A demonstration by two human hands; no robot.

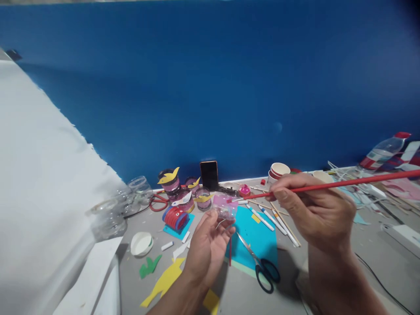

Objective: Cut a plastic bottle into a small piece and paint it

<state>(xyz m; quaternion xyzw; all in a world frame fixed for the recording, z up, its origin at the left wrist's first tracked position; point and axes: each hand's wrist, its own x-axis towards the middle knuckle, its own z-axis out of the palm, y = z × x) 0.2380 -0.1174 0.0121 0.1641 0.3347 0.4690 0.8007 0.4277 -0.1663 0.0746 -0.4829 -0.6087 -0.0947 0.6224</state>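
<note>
My left hand is closed around a small clear plastic cup, tilted on its side, with a pink patch on its upper wall. My right hand pinches a long red paintbrush near its middle; the bristle end meets or hovers just over the pink patch. Behind the cup is a small pot of pink paint. Black-handled scissors lie on a blue sheet between my hands.
Decorated cups and a phone stand near the blue wall. Clear cups are at left, markers and paper cups right of centre, a bottle far right. Yellow paper and a white bowl lie front left.
</note>
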